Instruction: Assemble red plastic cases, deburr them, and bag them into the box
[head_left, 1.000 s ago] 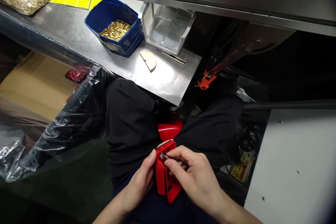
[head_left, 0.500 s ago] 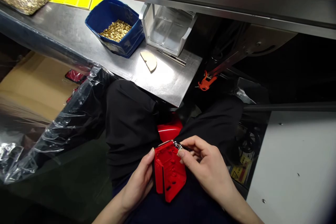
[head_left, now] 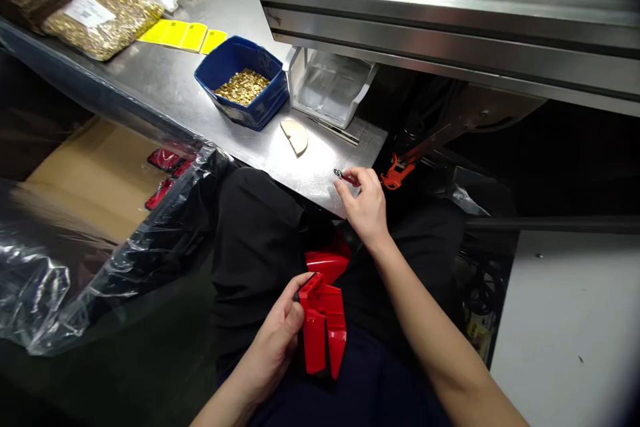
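Note:
My left hand (head_left: 277, 333) grips a red plastic housing (head_left: 315, 340) by its left side, above my lap. The housing is a hollow moulded part with a dark edge and a slot down its front. My right hand (head_left: 367, 203) is over the near right corner of the metal table. Its thumb and fingers are closed on a small hand tool (head_left: 345, 178) with a shiny metal head and a red handle; the fingers hide most of it, so I cannot tell its kind. Just beyond lies a pale half-round disc (head_left: 295, 137) with a notch.
A blue bin (head_left: 275, 90) of brass parts and a grey tray (head_left: 320, 110) stand on the metal table (head_left: 175, 80). Bags of brass parts (head_left: 117, 10) lie behind. An orange clamp (head_left: 395, 173) hangs at right. At left, a plastic-lined box (head_left: 100, 180) holds red parts.
My right hand has moved away from the housing, up and forward to the table corner, with the small tool in it. My left hand has turned the housing. The view has shifted.

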A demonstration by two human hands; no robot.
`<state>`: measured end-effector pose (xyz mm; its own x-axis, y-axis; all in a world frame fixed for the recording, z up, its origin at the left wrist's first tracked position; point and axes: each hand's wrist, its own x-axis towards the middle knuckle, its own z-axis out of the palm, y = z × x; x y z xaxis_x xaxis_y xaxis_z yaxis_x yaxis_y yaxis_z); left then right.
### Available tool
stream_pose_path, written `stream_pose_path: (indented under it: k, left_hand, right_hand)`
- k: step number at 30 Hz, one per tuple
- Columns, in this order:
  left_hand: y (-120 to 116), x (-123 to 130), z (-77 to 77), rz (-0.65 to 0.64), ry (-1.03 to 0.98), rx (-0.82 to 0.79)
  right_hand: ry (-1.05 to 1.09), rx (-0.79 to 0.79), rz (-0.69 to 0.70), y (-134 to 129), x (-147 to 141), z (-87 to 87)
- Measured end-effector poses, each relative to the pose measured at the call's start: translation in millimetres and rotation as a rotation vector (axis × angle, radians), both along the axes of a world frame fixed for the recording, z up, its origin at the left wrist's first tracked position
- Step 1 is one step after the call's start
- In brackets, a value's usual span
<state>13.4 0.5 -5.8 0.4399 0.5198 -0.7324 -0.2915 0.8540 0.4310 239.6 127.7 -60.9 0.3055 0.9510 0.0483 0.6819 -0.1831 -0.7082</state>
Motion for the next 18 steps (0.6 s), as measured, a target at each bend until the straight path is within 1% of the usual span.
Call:
stream_pose_path:
  k: [2, 4, 6, 7, 9, 11, 12, 13, 14, 15, 16, 18]
  left_hand:
    - [-0.6, -1.3, -0.9, -0.022, -0.011, 0.057]
    - [-1.1, -2.6, -1.2, -0.016, -0.008, 0.083]
    - [-0.6, -3.7, 0.3, 0.018, 0.011, 0.081]
    - [0.3, -4.2, 1.5, 0.041, 0.023, 0.072]
    - [4.2, -5.1, 4.0, 0.093, 0.047, 0.051]
    - [11.1, -5.2, 4.8, 0.136, 0.067, 0.035]
    - [15.6, -4.8, 4.1, 0.144, 0.077, 0.037]
    - [20.6, -4.0, 2.8, 0.146, 0.085, 0.052]
    - [26.0, -2.7, 0.9, 0.144, 0.091, 0.077]
    - [31.5, -1.1, -1.2, 0.14, 0.099, 0.11]
    - [36.9, 0.7, -3.3, 0.135, 0.11, 0.148]
    - [46.9, 3.5, -6.0, 0.122, 0.137, 0.232]
  right_hand:
    - [-0.067, -0.044, 0.008, 22.5, -4.4, -19.2]
    - [-0.082, -0.077, 0.023, 32.6, -7.4, -31.9]
    - [-0.064, -0.071, 0.022, 28.4, -8.0, -34.4]
    - [-0.048, -0.064, 0.021, 20.7, -7.9, -31.1]
    - [-0.002, -0.054, 0.042, -5.0, -8.9, -16.1]
    - [0.098, -0.068, 0.127, -40.7, -14.1, 7.0]
    - [0.17, -0.088, 0.195, -60.1, -18.9, 19.8]
    - [0.357, -0.116, 0.297, -78.9, -25.0, 32.2]
    - [0.506, -0.152, 0.362, -96.0, -32.1, 43.3]
    - [0.599, -0.207, 0.405, -110.2, -39.6, 52.6]
    - [0.658, -0.244, 0.42, -120.8, -47.0, 59.7]
    - [0.702, -0.288, 0.359, -130.0, -58.2, 67.4]
